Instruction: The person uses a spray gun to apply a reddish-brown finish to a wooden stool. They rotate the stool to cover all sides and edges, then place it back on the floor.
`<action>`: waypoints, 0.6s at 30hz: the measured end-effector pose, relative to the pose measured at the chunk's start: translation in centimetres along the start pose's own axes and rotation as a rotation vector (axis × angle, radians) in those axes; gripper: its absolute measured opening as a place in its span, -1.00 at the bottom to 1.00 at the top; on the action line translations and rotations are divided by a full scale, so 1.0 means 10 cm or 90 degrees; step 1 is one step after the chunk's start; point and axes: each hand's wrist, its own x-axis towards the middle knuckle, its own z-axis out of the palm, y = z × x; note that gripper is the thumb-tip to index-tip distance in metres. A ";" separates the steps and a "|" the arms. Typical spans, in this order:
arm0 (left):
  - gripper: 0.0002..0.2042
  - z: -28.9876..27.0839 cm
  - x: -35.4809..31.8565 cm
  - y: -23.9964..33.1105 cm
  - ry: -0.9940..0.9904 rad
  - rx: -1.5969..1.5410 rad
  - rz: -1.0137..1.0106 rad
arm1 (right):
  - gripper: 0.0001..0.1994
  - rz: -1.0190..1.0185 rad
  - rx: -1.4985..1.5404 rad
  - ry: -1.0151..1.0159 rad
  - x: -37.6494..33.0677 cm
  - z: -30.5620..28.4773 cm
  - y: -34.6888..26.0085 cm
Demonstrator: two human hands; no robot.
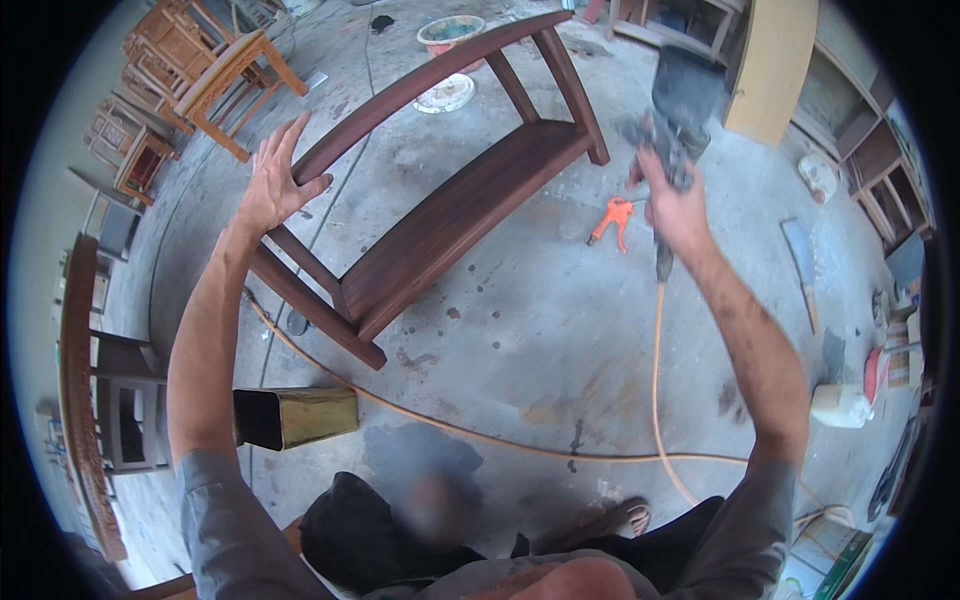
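Observation:
A dark reddish-brown wooden furniture frame (470,225), with a long curved rail, slanted posts and a broad lower board, stands at an angle on the floor. My left hand (277,180) holds the near left end of its rail, which sits between the thumb and the stretched fingers. Off to the frame's right, my right hand (672,195) is closed round the handle of a spray gun (660,140). A large dark cup (688,88) sits on the gun, slightly blurred. From the handle an orange air hose (658,370) hangs down to the floor.
An orange blow gun (613,220) lies on the concrete below the spray gun. Near my left knee is a square metal can (300,417) on its side. Carved chairs (225,80) stand far left; a basin (452,33) sits behind the frame. The hose crosses the floor before me.

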 end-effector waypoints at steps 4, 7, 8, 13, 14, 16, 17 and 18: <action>-0.04 0.03 0.02 0.03 -0.006 -0.018 0.006 | -0.73 0.002 0.031 -0.017 -0.52 -0.02 0.17; -0.04 0.08 0.03 -0.04 0.014 -0.007 0.013 | -0.71 0.051 0.013 -0.073 -0.84 -0.07 0.30; -0.04 0.10 0.02 -0.09 0.019 -0.003 0.017 | -0.70 0.060 0.011 -0.092 -0.94 -0.05 0.30; -0.03 0.15 -0.04 -0.21 0.037 0.012 0.024 | -0.58 0.135 0.102 -0.186 -1.43 0.22 0.07; -0.02 0.20 -0.06 -0.25 0.049 0.012 0.039 | -0.58 0.142 0.097 -0.205 -1.51 0.23 0.03; -0.04 0.23 0.01 -0.40 0.072 0.026 0.075 | -0.57 0.149 0.119 -0.266 -1.68 0.38 -0.03; -0.05 0.29 -0.02 -0.47 0.083 0.027 0.097 | -0.55 0.223 0.078 -0.312 -1.75 0.39 -0.12; -0.10 0.19 -0.03 -0.29 0.049 0.030 0.059 | -0.54 0.203 0.097 -0.330 -1.85 0.44 -0.10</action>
